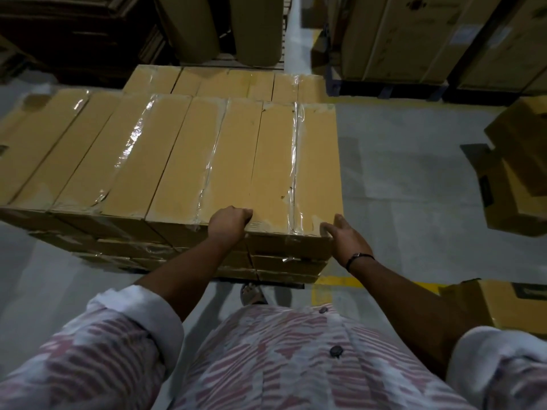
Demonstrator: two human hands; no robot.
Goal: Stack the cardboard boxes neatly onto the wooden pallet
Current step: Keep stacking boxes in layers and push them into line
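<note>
1. Two hands are on one box [275,173], the rightmost of the top layer, right of centre in the frame.
2. Our left hand [229,221] sits on the box's near left corner. Its fingers curl down at the seam against the neighbouring box and grip that edge.
3. Our right hand [346,238] lies against the near right corner, with the fingers fairly straight and pressed to the cardboard. It clasps nothing.
4. That box is long and narrow, with clear tape [294,161] down its middle.
5. It lies flush beside its neighbours on top of the stack [133,161], which fills the centre and left of the frame.
6. We count at least three layers on the stack's near face.
7. Another row [225,81] of similar boxes lies behind it, toward the upper centre.
8. Under the stack only a dark strip [284,285] shows, and we cannot tell whether it is a pallet.
9. A dark band [359,257] circles our right wrist, and a rolled-up sleeve [142,315] shows at the lower left.
10. One foot [253,294] shows on the grey floor [399,179] just below the stack.
11. A yellow line [334,281] runs on the floor by the stack's near right corner.
12. Several loose cartons [518,173] lie at the right edge, well apart from the stack.
13. Some tall cartons [414,34] stand in the upper right.
</note>
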